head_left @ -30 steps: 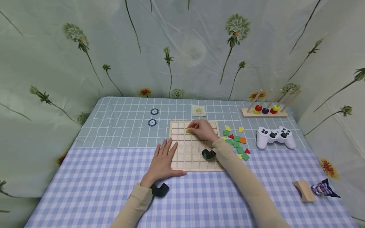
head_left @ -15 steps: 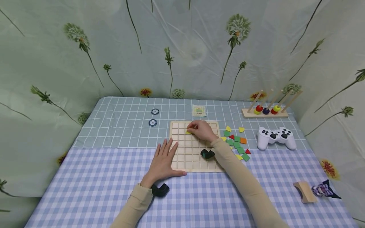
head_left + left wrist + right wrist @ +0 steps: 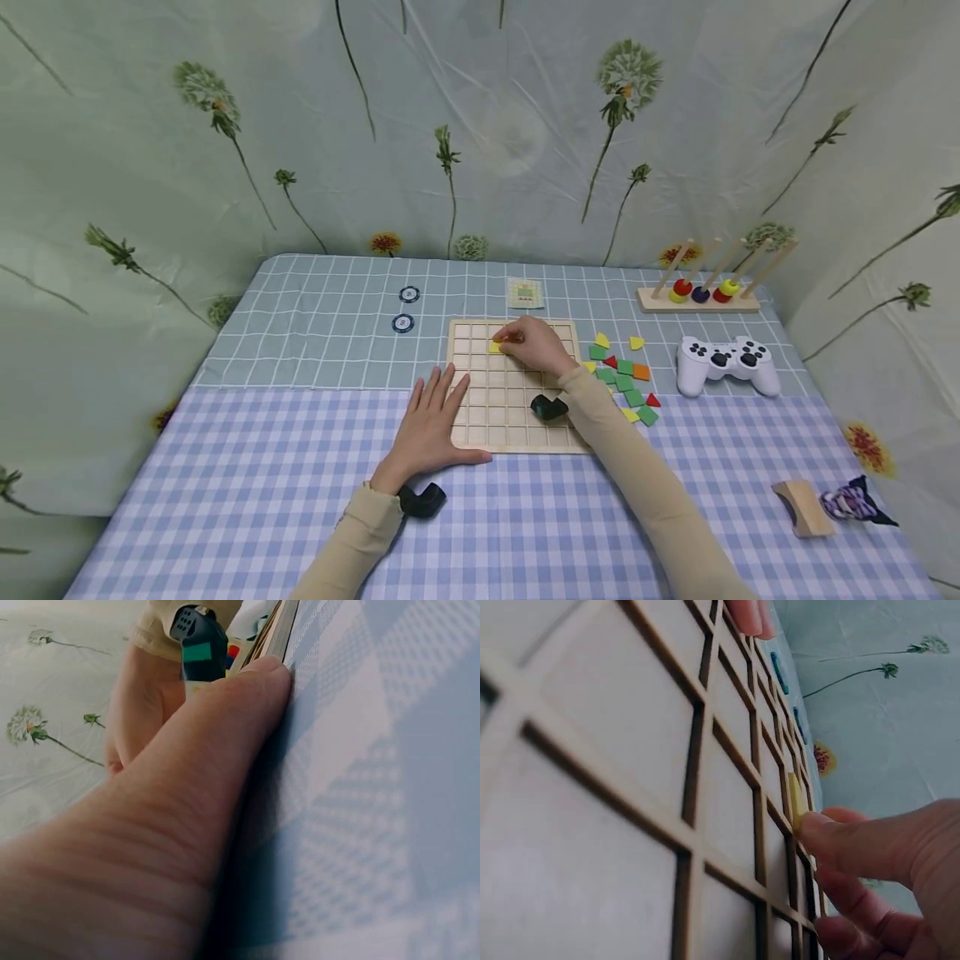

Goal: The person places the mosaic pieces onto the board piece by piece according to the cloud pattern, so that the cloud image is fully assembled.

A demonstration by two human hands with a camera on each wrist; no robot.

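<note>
Looks like someone's sitting at a play table in a home setup, not a lab or shop. Floral fabric [image 3: 480,125] with dandelion prints is hanging all around as a backdrop, and a checked tablecloth [image 3: 225,467] is covering the table. Toys are lying everywhere: a wooden grid board [image 3: 517,433], loose coloured tiles [image 3: 626,379], a ring stacker [image 3: 701,292], a white game controller [image 3: 723,362] and a little plush [image 3: 851,502] sitting near the corner.

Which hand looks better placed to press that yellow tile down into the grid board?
Probably the right hand: its fingertips already touch the yellow tile. The left hand lies flat at the wooden grid board's near-left edge.
</note>
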